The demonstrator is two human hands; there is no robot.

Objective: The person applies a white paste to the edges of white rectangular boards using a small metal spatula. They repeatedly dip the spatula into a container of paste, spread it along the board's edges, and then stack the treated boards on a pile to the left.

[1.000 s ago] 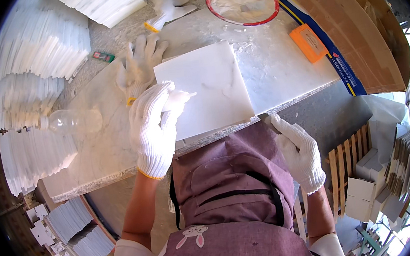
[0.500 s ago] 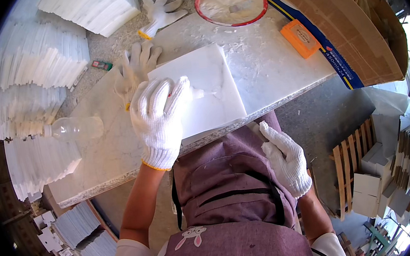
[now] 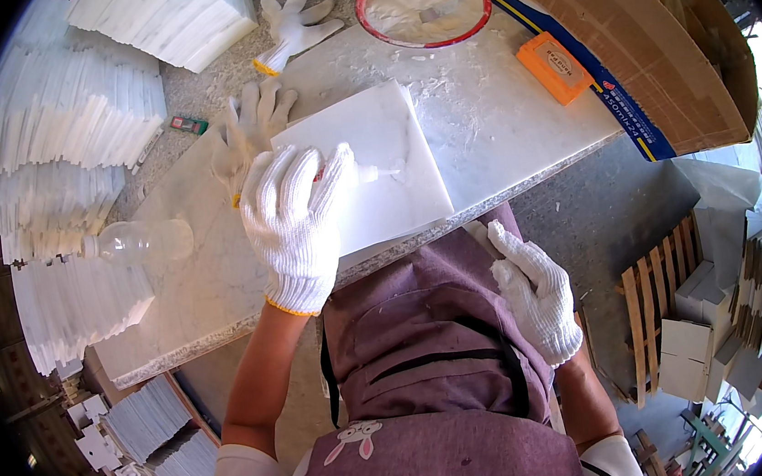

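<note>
My left hand [image 3: 291, 212], in a white knit glove, is closed round a small squeeze bottle [image 3: 364, 174]. Most of the bottle is hidden by the fingers; a red patch shows between them, and its thin white nozzle points right, over a white marble tile [image 3: 409, 198]. The tile lies at the table's near edge. My right hand [image 3: 538, 301], gloved too, is low beside the purple apron [image 3: 426, 325], beyond the table edge. Its fingers are bent together against a pale, narrow piece [image 3: 482, 240] that I cannot make out.
Spare gloves [image 3: 296, 26] lie behind the tile. Stacked tiles [image 3: 66, 112] and a clear plastic bottle [image 3: 145, 240] are at left. A red-rimmed tub of white paste [image 3: 423, 4], an orange box [image 3: 555, 68] and a cardboard carton [image 3: 628, 40] stand at back right. A wooden pallet [image 3: 658, 303] is lower right.
Both hands keep nearly the same place. A little more of the bottle's red patch shows between my left fingers. The whole view has shifted slightly.
</note>
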